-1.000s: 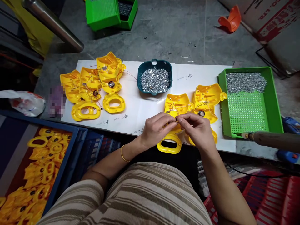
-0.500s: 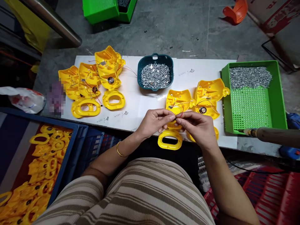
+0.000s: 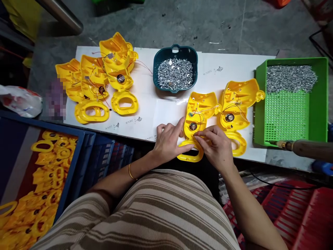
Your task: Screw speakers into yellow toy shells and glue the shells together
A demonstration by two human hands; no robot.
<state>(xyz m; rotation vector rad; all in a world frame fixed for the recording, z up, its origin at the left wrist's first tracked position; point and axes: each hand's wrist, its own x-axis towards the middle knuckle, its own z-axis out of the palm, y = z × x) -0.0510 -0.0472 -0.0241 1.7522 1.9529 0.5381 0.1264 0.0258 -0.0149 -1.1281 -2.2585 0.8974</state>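
A yellow plastic shell (image 3: 201, 101) with a round speaker, a small green board and thin wires lies open side up on the white sheet. My left hand (image 3: 168, 142) rests along its left edge, fingers apart, the thumb reaching over the yellow ring handle (image 3: 190, 158) below it. At the shell's lower end my right hand (image 3: 217, 146) pinches the red wire (image 3: 199, 133) between thumb and forefinger; the wire's tip is hidden by the fingers. Just right of it lies a second wired yellow shell (image 3: 240, 93) with its own ring.
A dark teal basket (image 3: 175, 88) of small metal screws stands behind my hands. A green basket (image 3: 321, 104) with more metal pieces is at the right, a soldering-iron-like tool (image 3: 309, 148) by its front. Several yellow shells (image 3: 116, 47) lie left; a blue crate (image 3: 75, 166) holds more.
Both hands have come down from above the shell. The left has let go and spread its fingers beside it; the right has lowered the wire to the shell's lower end. The view has shifted.
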